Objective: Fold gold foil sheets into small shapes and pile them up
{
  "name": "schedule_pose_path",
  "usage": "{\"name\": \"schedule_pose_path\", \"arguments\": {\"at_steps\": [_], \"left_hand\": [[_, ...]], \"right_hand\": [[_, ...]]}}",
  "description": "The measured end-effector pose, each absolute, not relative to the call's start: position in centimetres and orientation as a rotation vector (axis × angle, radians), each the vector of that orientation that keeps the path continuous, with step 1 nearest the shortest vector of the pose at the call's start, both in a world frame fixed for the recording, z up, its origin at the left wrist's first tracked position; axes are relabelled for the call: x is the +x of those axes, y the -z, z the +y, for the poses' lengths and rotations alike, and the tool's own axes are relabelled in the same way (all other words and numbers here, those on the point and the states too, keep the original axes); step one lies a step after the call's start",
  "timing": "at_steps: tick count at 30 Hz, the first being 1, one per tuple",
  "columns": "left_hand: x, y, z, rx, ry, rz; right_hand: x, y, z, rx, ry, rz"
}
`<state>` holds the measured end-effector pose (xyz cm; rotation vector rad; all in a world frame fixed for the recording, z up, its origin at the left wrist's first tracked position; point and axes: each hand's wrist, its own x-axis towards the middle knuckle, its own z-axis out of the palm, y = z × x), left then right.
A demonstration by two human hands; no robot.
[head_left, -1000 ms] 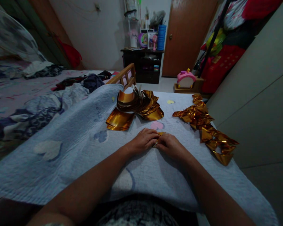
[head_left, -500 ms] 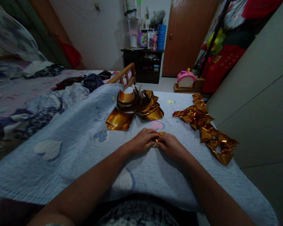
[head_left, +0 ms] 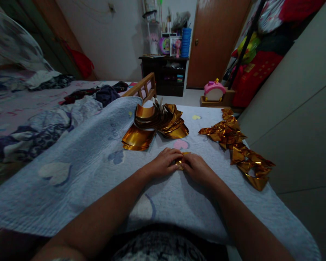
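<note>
The left hand [head_left: 165,162] and right hand [head_left: 197,165] meet nearly fingertip to fingertip, both closed on a small, shiny gold foil piece [head_left: 180,164]; its underside and most of its outline are hidden beneath the fingers. Should the two grips pull against each other, the thin foil could tear or crease crookedly, and fingers covering it would make a skewed edge easy to miss. Under it spreads a pale blue quilted cloth [head_left: 97,174] printed with hearts; such a soft backing may give under pressure and leave edges blunt.

At eleven o'clock from the hands, near but apart, sits a loose, curling stack of glossy gold foil sheets [head_left: 138,138]. Fanned and unevenly piled, it could slide apart if a reaching hand dragged on one sheet.

From one-thirty round to just past three o'clock lies a rumpled trail of pointed gold foil shapes [head_left: 228,134]. Its three o'clock end lies near the cloth's right edge, so a swinging right elbow or a tug on the cloth might crush pieces or push some off.
</note>
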<state>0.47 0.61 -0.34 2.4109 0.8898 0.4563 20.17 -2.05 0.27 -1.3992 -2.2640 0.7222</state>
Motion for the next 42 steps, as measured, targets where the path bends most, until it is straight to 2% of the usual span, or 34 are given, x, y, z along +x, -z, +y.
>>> {"name": "schedule_pose_path", "arguments": {"at_steps": [9, 27, 42], "left_hand": [[0.5, 0.4, 0.6, 2.418, -0.459, 0.902], [0.5, 0.1, 0.7, 2.402, -0.444, 0.878], [0.5, 0.0, 0.6, 2.376, -0.437, 0.883]], "right_hand": [[20.8, -0.3, -1.9, -1.317, -0.869, -2.252], [19.6, -0.3, -2.1, -1.521, -0.539, -2.361], [19.6, -0.1, -2.0, -1.516, -0.477, -2.430]]}}
